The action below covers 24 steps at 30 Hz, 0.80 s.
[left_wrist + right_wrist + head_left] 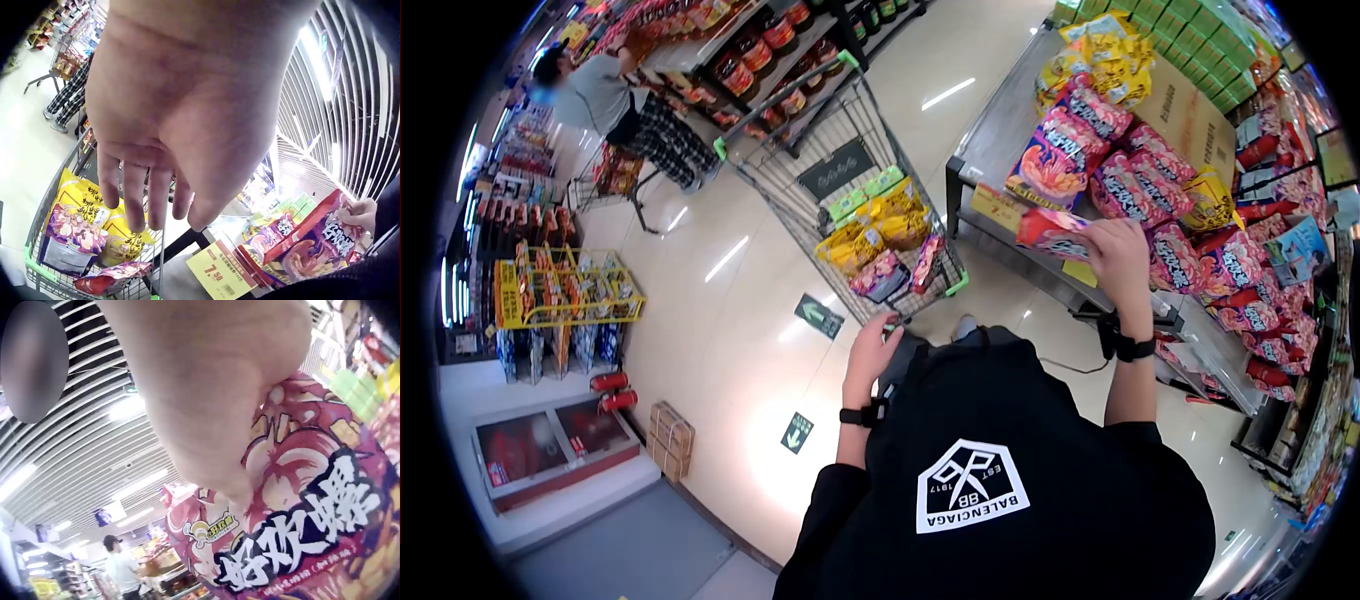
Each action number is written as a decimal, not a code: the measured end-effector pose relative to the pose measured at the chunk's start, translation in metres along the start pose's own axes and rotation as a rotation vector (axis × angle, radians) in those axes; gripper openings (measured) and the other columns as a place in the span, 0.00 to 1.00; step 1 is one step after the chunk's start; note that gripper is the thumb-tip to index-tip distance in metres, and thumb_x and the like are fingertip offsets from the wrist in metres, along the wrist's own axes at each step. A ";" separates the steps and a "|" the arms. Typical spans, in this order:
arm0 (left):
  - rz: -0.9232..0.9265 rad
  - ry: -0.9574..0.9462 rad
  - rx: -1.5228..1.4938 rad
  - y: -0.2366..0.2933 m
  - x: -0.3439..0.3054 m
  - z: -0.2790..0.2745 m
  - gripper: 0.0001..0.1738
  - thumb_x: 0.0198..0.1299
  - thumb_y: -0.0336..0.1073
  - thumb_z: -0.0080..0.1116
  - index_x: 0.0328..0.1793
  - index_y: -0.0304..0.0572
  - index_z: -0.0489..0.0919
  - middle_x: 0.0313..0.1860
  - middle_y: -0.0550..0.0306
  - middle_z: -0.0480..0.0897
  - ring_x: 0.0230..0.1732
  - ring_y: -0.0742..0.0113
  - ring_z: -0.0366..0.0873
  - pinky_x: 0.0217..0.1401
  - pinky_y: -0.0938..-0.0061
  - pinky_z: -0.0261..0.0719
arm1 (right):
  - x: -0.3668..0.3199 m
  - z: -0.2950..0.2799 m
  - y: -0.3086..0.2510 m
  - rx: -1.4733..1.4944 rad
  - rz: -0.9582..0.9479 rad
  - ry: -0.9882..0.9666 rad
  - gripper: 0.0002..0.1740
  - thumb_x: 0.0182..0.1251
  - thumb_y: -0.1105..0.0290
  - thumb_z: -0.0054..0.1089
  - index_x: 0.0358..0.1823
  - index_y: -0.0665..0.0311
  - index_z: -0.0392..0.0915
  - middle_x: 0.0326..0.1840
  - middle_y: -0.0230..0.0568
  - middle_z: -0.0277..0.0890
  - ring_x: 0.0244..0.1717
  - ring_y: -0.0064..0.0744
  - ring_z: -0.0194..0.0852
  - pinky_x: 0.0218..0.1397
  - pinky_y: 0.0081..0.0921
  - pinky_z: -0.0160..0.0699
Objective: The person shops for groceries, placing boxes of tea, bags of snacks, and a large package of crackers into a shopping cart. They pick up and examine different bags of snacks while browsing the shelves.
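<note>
My right hand (1118, 258) pinches the top edge of a pink-and-red bag of instant noodles (1050, 232), holding it at the near edge of the display table (1007, 105). In the right wrist view the bag (300, 506) shows large white characters, with the thumb lying against its front. My left hand (872, 352) hangs beside the near end of the shopping cart (837, 170), its fingers loose and holding nothing. Yellow noodle bags (900, 215), pink bags (880, 277) and green packs (868, 192) lie inside the cart.
More pink bags (1135, 185), yellow bags (1100, 60), a cardboard box (1190, 115) and stacked green boxes (1200, 40) crowd the table. A yellow price card (220, 272) hangs at its edge. Another person (615, 100) stands at the far left by a second cart (610, 190).
</note>
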<state>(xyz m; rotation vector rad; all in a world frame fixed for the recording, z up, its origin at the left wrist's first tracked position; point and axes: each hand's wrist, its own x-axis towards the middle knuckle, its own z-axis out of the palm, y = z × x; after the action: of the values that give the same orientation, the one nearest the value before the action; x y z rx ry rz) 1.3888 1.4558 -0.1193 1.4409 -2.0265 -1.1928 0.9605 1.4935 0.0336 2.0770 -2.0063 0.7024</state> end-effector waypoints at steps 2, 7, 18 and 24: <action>-0.055 -0.020 0.000 -0.004 -0.003 -0.001 0.21 0.64 0.38 0.63 0.61 0.38 0.77 0.50 0.44 0.85 0.49 0.49 0.84 0.51 0.63 0.81 | 0.007 0.026 -0.018 0.114 -0.078 -0.040 0.05 0.56 0.71 0.68 0.34 0.61 0.82 0.33 0.36 0.82 0.39 0.40 0.79 0.49 0.36 0.70; -0.162 -0.022 0.117 -0.004 -0.026 -0.014 0.26 0.64 0.41 0.62 0.67 0.44 0.75 0.51 0.45 0.85 0.49 0.48 0.84 0.51 0.61 0.81 | 0.011 0.131 -0.064 0.278 -0.247 -0.136 0.06 0.56 0.67 0.66 0.27 0.59 0.79 0.28 0.35 0.78 0.36 0.40 0.78 0.44 0.37 0.70; -0.527 0.137 0.103 -0.049 -0.118 -0.047 0.27 0.64 0.43 0.63 0.68 0.45 0.74 0.53 0.44 0.85 0.51 0.49 0.84 0.54 0.61 0.81 | 0.006 0.322 -0.196 0.290 -0.484 -0.632 0.07 0.58 0.65 0.62 0.34 0.56 0.85 0.32 0.38 0.83 0.40 0.44 0.82 0.51 0.42 0.72; -0.473 0.307 0.081 -0.103 -0.161 -0.053 0.25 0.64 0.45 0.64 0.64 0.43 0.77 0.54 0.42 0.83 0.57 0.45 0.81 0.60 0.58 0.78 | -0.051 0.421 -0.195 0.310 -0.390 -1.035 0.16 0.53 0.58 0.64 0.41 0.53 0.88 0.43 0.47 0.86 0.44 0.50 0.85 0.46 0.45 0.83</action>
<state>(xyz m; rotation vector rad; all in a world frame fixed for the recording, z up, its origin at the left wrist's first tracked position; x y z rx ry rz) 1.5510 1.5667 -0.1469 2.0777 -1.5909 -0.9799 1.2414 1.3722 -0.3185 3.3395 -1.7691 -0.2405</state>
